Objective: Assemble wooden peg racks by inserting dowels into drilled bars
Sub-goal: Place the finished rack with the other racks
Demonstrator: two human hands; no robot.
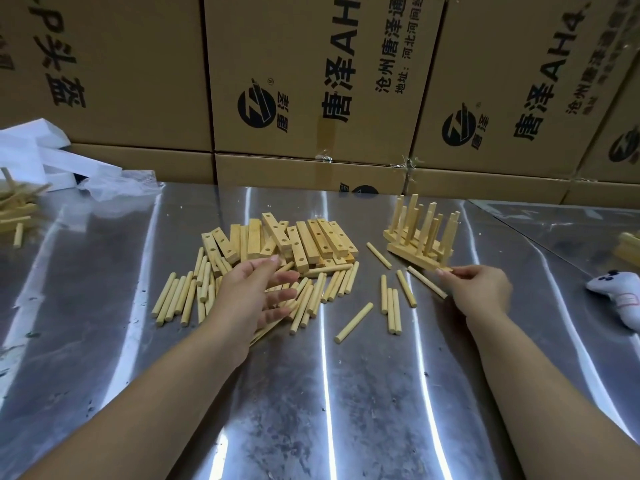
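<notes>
A heap of drilled wooden bars (294,240) lies at the middle of the metal table (346,393). Loose dowels (180,296) are scattered in front of it and to its right. Several assembled peg racks (420,233) stand stacked at the right, dowels pointing up. My left hand (256,296) hovers over the dowels with fingers spread, touching some beneath it. My right hand (479,289) pinches the near end of the lowest rack's bar, with a loose dowel (426,282) lying against its fingers.
Cardboard boxes (311,81) form a wall along the table's far edge. White foam pieces (41,150) and a plastic bag (117,185) sit at the back left beside more dowels (17,209). A small white stuffed toy (620,299) lies at the right edge.
</notes>
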